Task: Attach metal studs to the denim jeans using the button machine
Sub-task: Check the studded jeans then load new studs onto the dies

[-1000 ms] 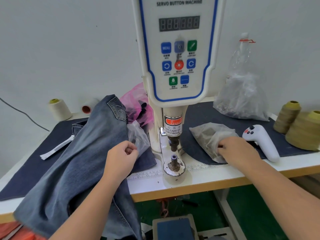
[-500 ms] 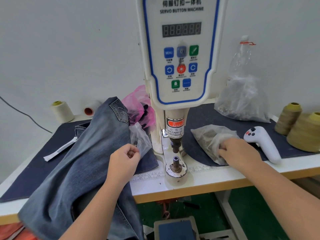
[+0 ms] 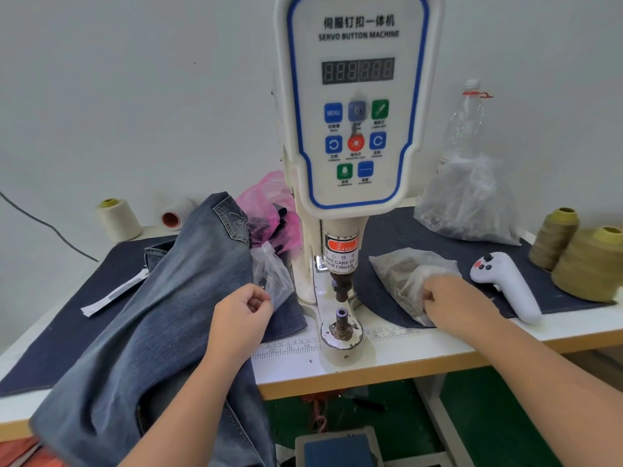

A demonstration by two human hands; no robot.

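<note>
Reaching right hand (image 3: 451, 299) into stud bag (image 3: 401, 278)

right fingertips (image 3: 425, 295) hidden in bag (image 3: 401, 278), pedal (image 3: 337, 449) cut off

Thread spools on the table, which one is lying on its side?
The white spool with the orange core, at the back left beside the upright cream spool. Its open end faces the camera; the two olive spools on the right also stand upright.
</note>
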